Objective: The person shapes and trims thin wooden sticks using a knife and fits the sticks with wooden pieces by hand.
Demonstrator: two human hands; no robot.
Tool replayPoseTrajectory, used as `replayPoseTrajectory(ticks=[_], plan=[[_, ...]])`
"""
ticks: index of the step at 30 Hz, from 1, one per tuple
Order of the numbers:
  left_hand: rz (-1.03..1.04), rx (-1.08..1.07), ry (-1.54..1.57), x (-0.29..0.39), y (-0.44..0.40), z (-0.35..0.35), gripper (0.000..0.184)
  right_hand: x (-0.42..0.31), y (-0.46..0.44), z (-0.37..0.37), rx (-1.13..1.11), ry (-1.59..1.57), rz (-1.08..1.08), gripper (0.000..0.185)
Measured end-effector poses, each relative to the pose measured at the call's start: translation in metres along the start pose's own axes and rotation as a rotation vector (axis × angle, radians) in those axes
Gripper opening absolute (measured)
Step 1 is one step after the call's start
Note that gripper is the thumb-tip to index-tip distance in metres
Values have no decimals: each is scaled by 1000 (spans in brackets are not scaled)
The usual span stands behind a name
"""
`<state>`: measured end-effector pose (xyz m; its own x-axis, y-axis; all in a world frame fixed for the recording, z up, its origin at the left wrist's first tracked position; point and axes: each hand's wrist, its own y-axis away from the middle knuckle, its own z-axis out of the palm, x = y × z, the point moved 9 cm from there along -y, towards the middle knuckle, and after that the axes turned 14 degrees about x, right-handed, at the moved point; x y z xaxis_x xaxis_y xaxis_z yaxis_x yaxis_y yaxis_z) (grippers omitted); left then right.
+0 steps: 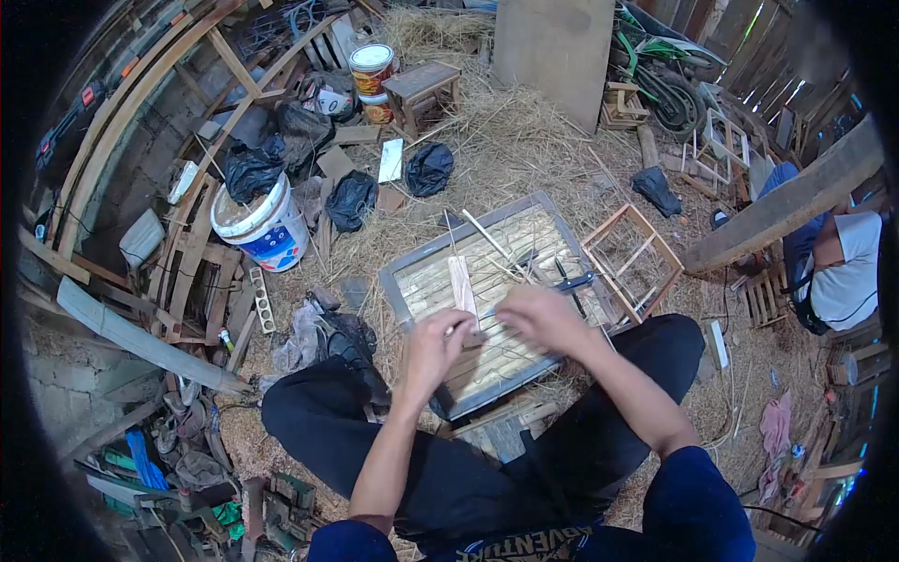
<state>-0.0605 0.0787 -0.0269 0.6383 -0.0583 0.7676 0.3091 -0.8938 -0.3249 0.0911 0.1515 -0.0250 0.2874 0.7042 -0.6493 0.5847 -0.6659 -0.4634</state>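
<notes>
Over a grey-framed, slatted worktop (421, 283), a thin, pale stick (450, 330) is seemingly pinched by the left hand (433, 345) near a flat wooden strip (462, 281), the right hand's (543, 321) grip can't be told, and two-handed stick handling seems underway, steadiness needed.

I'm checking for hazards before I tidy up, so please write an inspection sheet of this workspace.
Surface: framed slatted panel between the person's knees, with thin sticks on it.
Job's things: pale wood strip on the panel near the hands; dark-handled tool toward the panel's right side.
Clutter: black plastic bags, white bucket, straw strewn over the floor.
Hands: left hand pinched, right hand curled, both over the panel; what they hold is unclear.
Cables: none certain; a thin dark line at lower right may be one.
Surroundings: motorbike at the back; another person at the right edge.
</notes>
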Motion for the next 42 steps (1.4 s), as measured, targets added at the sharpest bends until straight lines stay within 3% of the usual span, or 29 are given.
replayPoseTrajectory(ticks=[2,5,9,12,15,22,29,33,36,42], plan=[[-52,-52,41,-3,4,9,14,1,13,32,-119,14,64,16],[-67,41,44,-18,0,1,14,18,-2,10,-68,18,75,17],[-189,3,-151,-34,-3,-14,15,44,-10,-15,21,129,93,16],[-211,64,-228,-69,13,-6,21,55,-2,-7,7,211,91,17],[-333,-14,-252,-84,34,20,34,45,0,8,-69,256,100,17],[-226,33,-410,-82,28,58,54,30,7,43,-134,198,9,16],[-322,91,-333,-106,25,66,36,25,6,43,-95,174,-16,15],[-343,9,-205,-112,23,53,29,32,8,36,-25,199,-14,18],[-584,15,214,-110,27,39,24,29,7,29,-11,182,9,19],[-589,40,493,-93,28,25,45,17,11,27,-8,140,-32,22]])
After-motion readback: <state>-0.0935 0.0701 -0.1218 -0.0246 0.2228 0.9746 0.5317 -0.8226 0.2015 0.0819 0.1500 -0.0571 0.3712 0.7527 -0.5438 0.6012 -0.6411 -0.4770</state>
